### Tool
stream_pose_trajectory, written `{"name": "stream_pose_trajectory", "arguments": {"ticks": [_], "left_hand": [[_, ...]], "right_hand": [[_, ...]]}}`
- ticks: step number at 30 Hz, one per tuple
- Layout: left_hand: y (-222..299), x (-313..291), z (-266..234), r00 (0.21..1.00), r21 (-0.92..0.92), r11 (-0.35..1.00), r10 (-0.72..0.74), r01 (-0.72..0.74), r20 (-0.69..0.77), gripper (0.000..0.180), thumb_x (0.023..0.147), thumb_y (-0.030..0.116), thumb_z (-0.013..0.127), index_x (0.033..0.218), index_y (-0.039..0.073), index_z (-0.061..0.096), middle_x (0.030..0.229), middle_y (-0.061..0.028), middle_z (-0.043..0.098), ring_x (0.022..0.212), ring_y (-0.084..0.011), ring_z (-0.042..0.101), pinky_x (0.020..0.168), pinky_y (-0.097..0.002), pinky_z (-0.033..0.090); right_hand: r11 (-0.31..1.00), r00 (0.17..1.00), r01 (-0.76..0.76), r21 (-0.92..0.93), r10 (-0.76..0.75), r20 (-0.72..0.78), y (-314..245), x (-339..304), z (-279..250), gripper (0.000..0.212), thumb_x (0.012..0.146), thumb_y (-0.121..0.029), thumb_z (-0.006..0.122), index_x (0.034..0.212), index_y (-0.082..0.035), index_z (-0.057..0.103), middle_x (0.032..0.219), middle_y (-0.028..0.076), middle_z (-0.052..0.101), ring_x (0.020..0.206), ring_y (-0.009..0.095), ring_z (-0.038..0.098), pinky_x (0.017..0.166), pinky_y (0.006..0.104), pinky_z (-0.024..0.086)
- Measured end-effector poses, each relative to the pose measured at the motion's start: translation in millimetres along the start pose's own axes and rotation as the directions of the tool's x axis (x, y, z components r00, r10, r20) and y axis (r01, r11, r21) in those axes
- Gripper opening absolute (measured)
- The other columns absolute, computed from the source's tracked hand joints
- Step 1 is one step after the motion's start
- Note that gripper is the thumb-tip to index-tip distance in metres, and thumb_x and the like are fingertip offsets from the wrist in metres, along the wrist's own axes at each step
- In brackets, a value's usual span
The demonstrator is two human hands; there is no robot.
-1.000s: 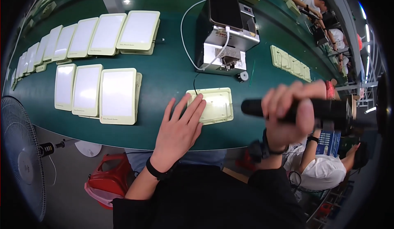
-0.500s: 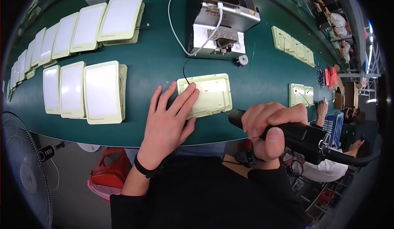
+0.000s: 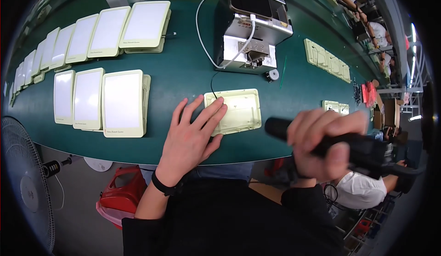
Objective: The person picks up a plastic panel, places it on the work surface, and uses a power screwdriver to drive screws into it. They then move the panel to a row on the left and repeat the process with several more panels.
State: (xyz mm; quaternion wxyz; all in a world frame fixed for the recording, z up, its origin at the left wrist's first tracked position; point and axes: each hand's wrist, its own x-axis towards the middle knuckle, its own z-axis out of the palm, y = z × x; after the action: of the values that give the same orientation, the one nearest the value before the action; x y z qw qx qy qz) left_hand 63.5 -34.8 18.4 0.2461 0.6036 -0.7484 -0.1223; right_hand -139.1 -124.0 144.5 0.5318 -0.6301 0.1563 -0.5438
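Note:
A pale yellow-green plastic housing (image 3: 243, 113) lies open side up on the green bench, a thin black wire running out at its upper left. My left hand (image 3: 190, 132) rests flat with fingers spread, fingertips on the housing's left edge. To the right, my right hand (image 3: 324, 141) is wrapped round a black corded electric screwdriver (image 3: 358, 152), slightly blurred by motion. Its nose points left toward the housing and stays apart from it; the bit is too blurred to make out.
Panels with white faces stand in two rows at left, the nearest a white-faced panel (image 3: 123, 103). Beyond the housing is a metal machine (image 3: 245, 56) with a phone and white cable on top. More housings (image 3: 327, 59) lie at right. A fan (image 3: 30, 191) stands at lower left; co-workers sit at far right.
My right hand has drawn the screwdriver to the right, away from the housing's lower right corner. My left hand keeps its place on the housing. The whole view has shifted slightly.

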Motion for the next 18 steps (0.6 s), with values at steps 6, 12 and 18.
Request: {"name": "stream_pose_trajectory", "arguments": {"ticks": [6, 12, 18], "left_hand": [[2, -1, -3, 0.999, 0.005, 1.000, -0.008, 0.009, -0.043, 0.067, 0.088, 0.026, 0.075, 0.151, 0.019, 0.055, 0.162, -0.0137, 0.044, 0.145, -0.0361, 0.045, 0.123, -0.0543, 0.031], [0, -2, -4, 0.999, -0.047, 0.999, 0.000, -0.002, -0.049, 0.067, 0.086, 0.024, 0.074, 0.151, 0.019, 0.055, 0.165, -0.0162, 0.040, 0.146, -0.0361, 0.044, 0.123, -0.0536, 0.032], [-4, -4, -7, 0.999, -0.041, 0.999, -0.012, 0.010, -0.043, 0.067, 0.086, 0.024, 0.074, 0.150, 0.017, 0.055, 0.164, -0.0160, 0.041, 0.145, -0.0356, 0.045, 0.123, -0.0531, 0.032]], "right_hand": [[0.965, 0.966, 0.177, -0.194, -0.208, -0.155, 38, 100, 24, 0.012, 0.101, -0.015, 0.057, 0.101, -0.005, 0.051, 0.068, 0.006, 0.051, 0.053, 0.016, 0.048, 0.054, 0.0342, 0.045], [0.960, 0.955, 0.094, -0.264, -0.162, -0.249, 39, 84, 21, 0.011, 0.101, -0.015, 0.056, 0.100, -0.004, 0.051, 0.067, 0.006, 0.050, 0.052, 0.015, 0.047, 0.054, 0.0341, 0.044], [0.988, 0.999, -0.020, 0.156, 0.014, 0.038, 16, 17, 24, 0.023, 0.101, -0.015, 0.068, 0.111, -0.005, 0.050, 0.074, 0.010, 0.057, 0.060, 0.019, 0.056, 0.057, 0.0376, 0.051]]}}
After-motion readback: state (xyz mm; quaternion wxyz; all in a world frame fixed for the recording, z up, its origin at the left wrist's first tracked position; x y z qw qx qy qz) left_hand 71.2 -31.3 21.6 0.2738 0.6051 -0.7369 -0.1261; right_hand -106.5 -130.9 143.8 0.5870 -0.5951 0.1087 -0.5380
